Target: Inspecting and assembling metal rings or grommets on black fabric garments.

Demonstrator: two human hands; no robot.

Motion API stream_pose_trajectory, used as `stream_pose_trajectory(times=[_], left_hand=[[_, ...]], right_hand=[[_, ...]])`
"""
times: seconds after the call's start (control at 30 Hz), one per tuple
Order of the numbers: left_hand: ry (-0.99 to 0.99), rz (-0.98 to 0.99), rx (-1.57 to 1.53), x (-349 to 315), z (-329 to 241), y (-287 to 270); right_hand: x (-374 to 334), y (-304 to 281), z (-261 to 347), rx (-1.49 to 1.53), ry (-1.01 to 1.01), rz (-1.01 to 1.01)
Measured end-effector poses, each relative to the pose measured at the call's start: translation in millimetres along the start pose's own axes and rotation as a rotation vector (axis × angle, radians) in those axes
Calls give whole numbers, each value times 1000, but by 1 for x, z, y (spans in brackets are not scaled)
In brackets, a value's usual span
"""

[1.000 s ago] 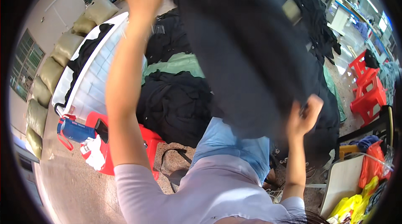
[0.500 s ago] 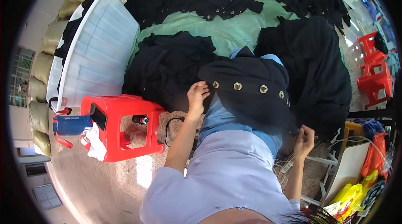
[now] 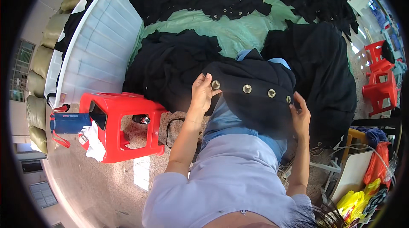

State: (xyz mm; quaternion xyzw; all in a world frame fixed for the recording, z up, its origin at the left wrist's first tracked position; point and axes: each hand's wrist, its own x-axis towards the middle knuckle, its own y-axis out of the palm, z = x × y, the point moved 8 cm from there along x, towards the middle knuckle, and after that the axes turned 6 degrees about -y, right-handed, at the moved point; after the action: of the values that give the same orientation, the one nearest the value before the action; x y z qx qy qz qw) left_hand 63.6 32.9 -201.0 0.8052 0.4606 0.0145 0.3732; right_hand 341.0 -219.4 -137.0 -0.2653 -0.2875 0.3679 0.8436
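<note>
Possibly the slack black garment (image 3: pixel 255 111) over the jeans (image 3: pixel 226 117) slides into a flanking dark heap (image 3: pixel 170 64), so near its edge. Count: two such heaps, one white bin (image 3: pixel 100 42), three red stools (image 3: pixel 119 108), one garment, two half-curled hands, left hand (image 3: pixel 203 94) and right hand (image 3: pixel 301 115), at its edges (firm grip? can't tell), four shiny buttons (image 3: pixel 247 88) visible.

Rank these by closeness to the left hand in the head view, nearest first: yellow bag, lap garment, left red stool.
1. Lap garment: right beside the left hand.
2. Left red stool: off to its left.
3. Yellow bag: lower right.
</note>
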Motion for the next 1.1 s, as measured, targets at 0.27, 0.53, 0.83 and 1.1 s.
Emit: stream_pose_trajectory(times=[0.27,0.53,0.83,1.1], left_hand=[[142,168,44,10,-98,98],[-11,385,-59,6,-105,159],[-231,274,363,39,-49,140],[-461,364,525,7,27,140]], right_hand=[[27,1,28,55,-77,139],[16,0,34,148,-86,232],[-29,11,179,287,-541,853],[75,53,119,832,-160,300]])
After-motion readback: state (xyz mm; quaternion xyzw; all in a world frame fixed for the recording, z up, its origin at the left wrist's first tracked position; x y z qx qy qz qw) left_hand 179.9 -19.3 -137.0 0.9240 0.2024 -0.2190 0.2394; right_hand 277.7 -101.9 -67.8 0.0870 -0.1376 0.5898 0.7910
